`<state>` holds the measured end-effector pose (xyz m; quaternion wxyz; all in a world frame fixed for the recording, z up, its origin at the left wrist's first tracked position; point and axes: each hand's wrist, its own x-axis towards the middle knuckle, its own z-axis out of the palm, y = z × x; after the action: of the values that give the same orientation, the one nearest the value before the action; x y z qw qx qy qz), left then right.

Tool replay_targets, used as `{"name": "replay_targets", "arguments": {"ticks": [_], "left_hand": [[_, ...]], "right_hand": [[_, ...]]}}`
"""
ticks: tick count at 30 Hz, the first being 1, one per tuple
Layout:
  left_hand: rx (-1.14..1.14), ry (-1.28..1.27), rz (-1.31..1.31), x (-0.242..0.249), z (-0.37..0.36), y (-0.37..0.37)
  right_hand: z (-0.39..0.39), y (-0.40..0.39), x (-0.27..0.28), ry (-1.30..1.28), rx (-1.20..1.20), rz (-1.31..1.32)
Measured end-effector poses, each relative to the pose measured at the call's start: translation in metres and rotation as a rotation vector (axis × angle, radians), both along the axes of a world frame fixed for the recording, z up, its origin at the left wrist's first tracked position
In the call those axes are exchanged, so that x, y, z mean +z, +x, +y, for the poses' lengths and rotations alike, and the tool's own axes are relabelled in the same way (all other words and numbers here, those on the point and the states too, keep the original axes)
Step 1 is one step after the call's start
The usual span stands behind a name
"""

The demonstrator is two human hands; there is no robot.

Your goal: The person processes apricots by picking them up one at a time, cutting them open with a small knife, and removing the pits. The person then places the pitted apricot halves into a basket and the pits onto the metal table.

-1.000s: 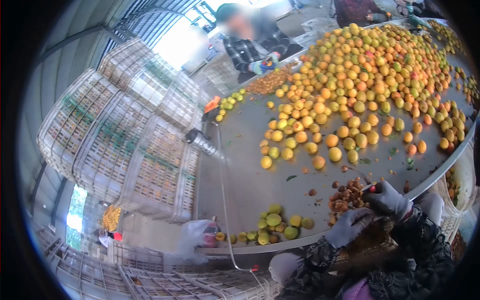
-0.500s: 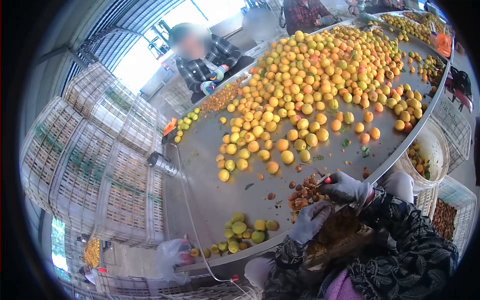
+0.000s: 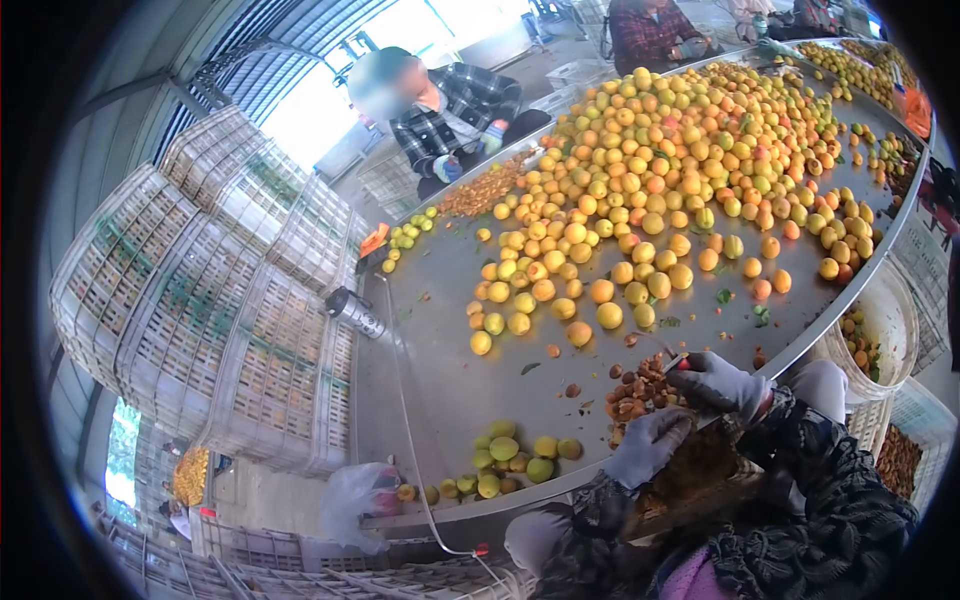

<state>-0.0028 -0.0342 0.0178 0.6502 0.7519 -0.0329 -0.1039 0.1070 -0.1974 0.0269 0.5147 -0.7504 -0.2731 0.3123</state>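
Observation:
My right hand point(image 3: 722, 385), in a grey glove, is closed around a small knife point(image 3: 681, 362) with red on its handle, at the near edge of the metal table point(image 3: 440, 370). My left hand point(image 3: 650, 445), also gloved, is just below and to the left with its fingers pinched together. What they hold, if anything, is hidden. Beside both hands lies a heap of brown pits point(image 3: 635, 392). Beyond them spreads a large pile of yellow-orange apricots point(image 3: 640, 170). A small group of greener apricots point(image 3: 505, 450) sits left of my hands.
Stacked plastic crates point(image 3: 200, 310) stand at the left. A flask point(image 3: 352, 312) and a thin hose point(image 3: 405, 400) are on the table's left side. A white bucket point(image 3: 875, 330) stands at the right edge. Across the table a person in a checked shirt point(image 3: 465, 105) handles things.
The whole view has shifted, so the table and my hands appear farther right. Both hands stay close together by the pits. The person across has turned and moved their hands.

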Motion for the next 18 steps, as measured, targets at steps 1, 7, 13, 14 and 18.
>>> {"name": "replay_targets", "arguments": {"ticks": [1, 7, 13, 14, 18], "left_hand": [[0.012, 0.008, 0.0, -0.001, 0.001, 0.001], [-0.017, 0.015, -0.069, 0.002, 0.002, 0.0], [-0.028, 0.012, -0.087, -0.01, 0.003, 0.002], [-0.027, 0.029, -0.089, -0.008, 0.003, 0.003], [-0.016, 0.012, -0.072, -0.007, 0.0, 0.003]], "right_hand": [[0.0, 0.001, -0.005, 0.133, -0.013, 0.006], [0.008, -0.004, 0.005, 0.224, -0.15, 0.179], [0.005, 0.0, 0.005, 0.024, -0.172, 0.266], [0.006, 0.001, 0.01, -0.034, -0.172, 0.262], [0.006, 0.002, 0.01, -0.085, -0.152, 0.254]]}}
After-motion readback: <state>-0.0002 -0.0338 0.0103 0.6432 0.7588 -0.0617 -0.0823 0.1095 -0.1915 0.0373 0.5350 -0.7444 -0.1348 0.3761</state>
